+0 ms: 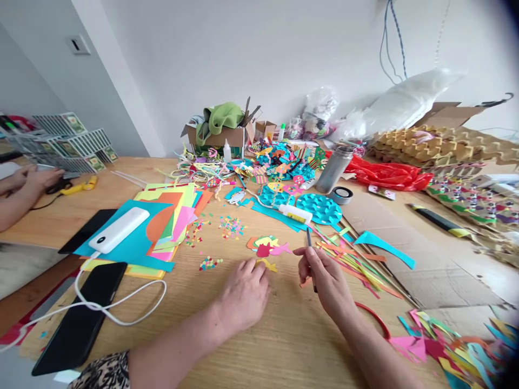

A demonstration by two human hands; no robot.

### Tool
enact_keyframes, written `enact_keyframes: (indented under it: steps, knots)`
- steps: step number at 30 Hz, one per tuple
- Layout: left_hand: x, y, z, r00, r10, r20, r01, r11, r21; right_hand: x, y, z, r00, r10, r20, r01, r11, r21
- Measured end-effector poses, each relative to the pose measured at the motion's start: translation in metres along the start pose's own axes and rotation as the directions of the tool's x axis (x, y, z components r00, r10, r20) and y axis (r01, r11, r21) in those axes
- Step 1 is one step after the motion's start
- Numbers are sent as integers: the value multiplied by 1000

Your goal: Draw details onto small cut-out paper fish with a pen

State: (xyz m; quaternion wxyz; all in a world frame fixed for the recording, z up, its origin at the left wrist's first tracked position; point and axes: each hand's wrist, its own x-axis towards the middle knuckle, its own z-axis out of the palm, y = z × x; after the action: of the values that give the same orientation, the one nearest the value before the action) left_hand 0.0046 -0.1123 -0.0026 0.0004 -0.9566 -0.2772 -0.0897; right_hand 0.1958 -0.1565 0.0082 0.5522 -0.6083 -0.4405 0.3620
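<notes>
My left hand (245, 292) rests on the table with its fingers bent and pressed together. Its fingertips are on a small yellow paper fish (268, 265), partly hidden under them. My right hand (326, 275) is closed around a slim dark pen-like tool (308, 237), held nearly upright just to the right; its exact kind is unclear. Beyond the hands lie more paper fish cut-outs, among them a red fish (263, 249) and a pink fish (280, 249). Small piles of paper dots (208, 263) sit to the left of these.
A white glue bottle (295, 214) lies near blue bumpy discs (318, 208). Paper strips and scraps (450, 346) spread rightward. At left are coloured sheets (190, 200), a white power bank (119, 229) with cable and a black phone (81, 324). Another person's hands (30, 181) are at far left.
</notes>
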Motion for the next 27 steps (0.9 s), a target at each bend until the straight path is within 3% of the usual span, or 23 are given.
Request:
enact_keyframes:
  steps: [6, 11, 17, 20, 23, 27]
  knots:
    - [-3, 2, 7, 999, -21, -33, 20, 1000, -24, -1, 2, 3, 990, -51, -133, 63, 994, 90]
    - [-8, -3, 11, 999, -41, -30, 38, 996, -87, -5, 6, 6, 987, -69, -145, 66, 998, -24]
    - [-9, -4, 14, 998, -60, -26, 58, 994, -96, -6, 20, 12, 993, -87, -78, 81, 994, -80]
    - [-8, -3, 14, 998, -55, -33, 52, 994, -93, -10, 30, 11, 985, -169, -34, 165, 981, -97]
    - [-9, -2, 14, 998, -60, -33, 57, 994, -92, -13, 35, 6, 948, -309, 77, 318, 924, -211]
    - [-11, -1, 14, 995, -53, -79, 46, 994, -95, -9, 30, 3, 859, -424, 286, 501, 811, -303]
